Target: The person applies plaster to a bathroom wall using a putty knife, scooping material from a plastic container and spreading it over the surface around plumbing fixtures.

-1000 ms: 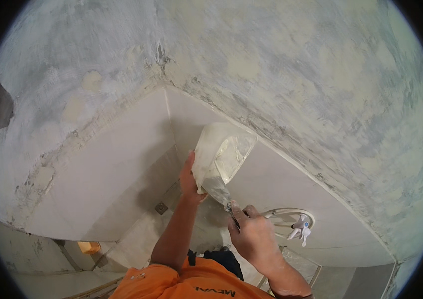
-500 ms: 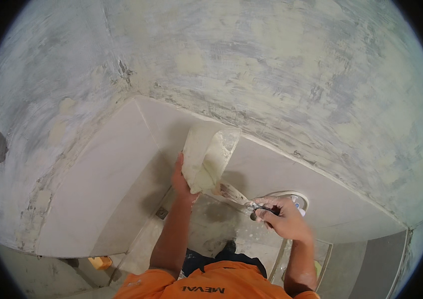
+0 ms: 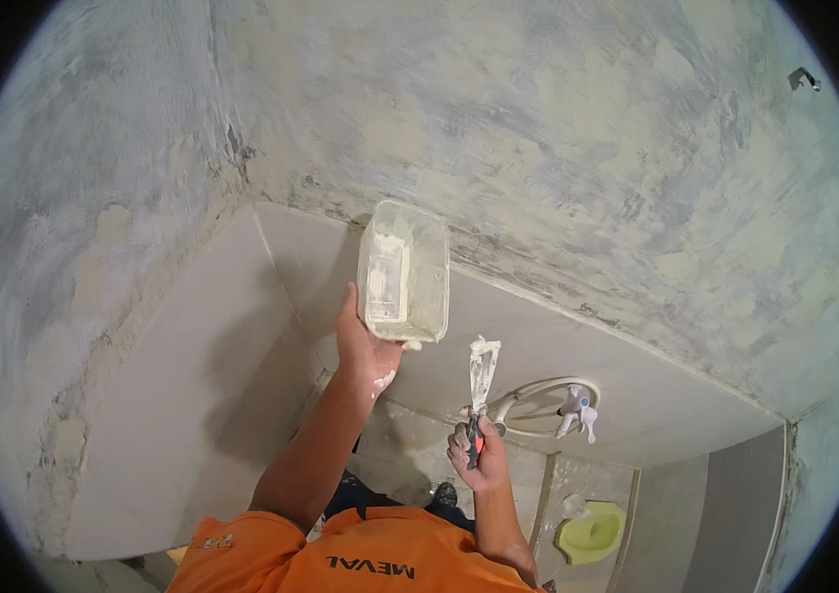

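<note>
My left hand (image 3: 365,346) is wrapped round the lower end of a translucent plastic tub (image 3: 428,287), held in front of the wall with its mouth toward me. Cream-white paste (image 3: 387,282) is smeared over the tub's inside, and a lump hangs under its lower rim. White smears also mark my left wrist. Lower and to the right, my right hand (image 3: 479,457) is closed round the dark and red handle of a putty knife (image 3: 482,376). The blade points away from me, apart from the tub, with paste on its face and tip.
Patchy plastered wall (image 3: 558,128) rises above pale tiles (image 3: 182,366). A white tap (image 3: 575,407) with a looped hose is right of the knife. A yellow-green squat toilet (image 3: 592,532) lies low at right. A small metal fitting (image 3: 803,79) is at upper right.
The tub has turned from tilted to mouth toward me. The putty knife has come away from the tub and swung to point away from me, as my right hand moved left and nearer.
</note>
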Motion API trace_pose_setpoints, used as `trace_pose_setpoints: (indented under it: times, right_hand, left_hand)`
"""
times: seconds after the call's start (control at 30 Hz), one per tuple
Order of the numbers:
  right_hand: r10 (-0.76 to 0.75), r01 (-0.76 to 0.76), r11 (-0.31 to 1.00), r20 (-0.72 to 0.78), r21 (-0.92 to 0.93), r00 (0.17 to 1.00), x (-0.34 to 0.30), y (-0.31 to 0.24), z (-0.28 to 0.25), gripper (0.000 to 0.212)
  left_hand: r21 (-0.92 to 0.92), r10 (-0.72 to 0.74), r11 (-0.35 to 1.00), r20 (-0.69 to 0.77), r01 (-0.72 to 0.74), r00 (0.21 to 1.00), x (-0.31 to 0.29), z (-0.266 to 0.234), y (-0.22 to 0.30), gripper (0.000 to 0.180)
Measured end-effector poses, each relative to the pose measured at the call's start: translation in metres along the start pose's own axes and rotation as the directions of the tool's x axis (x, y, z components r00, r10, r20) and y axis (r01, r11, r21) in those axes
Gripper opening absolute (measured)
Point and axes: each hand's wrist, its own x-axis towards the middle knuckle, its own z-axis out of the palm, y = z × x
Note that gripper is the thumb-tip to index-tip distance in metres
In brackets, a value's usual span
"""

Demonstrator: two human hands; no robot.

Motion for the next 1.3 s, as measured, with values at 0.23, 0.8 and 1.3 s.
trace_pose_setpoints:
  times: [0.23, 0.8, 1.3]
  right_hand:
    - [-0.095, 0.045, 0.926, -0.114, -0.376, 0.989, 0.044, 0.16, 0.103, 0.03]
    - [-0.189, 0.094, 0.766, -0.084, -0.636, 0.978, 0.032, 0.223, 0.194, 0.026]
    - [-0.112, 0.17, 0.792, 0.134, -0.587, 0.985, -0.129, -0.057, 0.141, 0.046]
  left_hand:
    - [0.016, -0.171, 0.985, 0.029, 0.171, 0.985, 0.016, -0.091, 0.145, 0.071]
    - [0.159, -0.043, 0.987, 0.187, 0.013, 0.981, -0.022, -0.094, 0.243, 0.071]
    - [-0.015, 0.156, 0.988, 0.106, -0.155, 0.982, -0.127, 0.06, 0.023, 0.072]
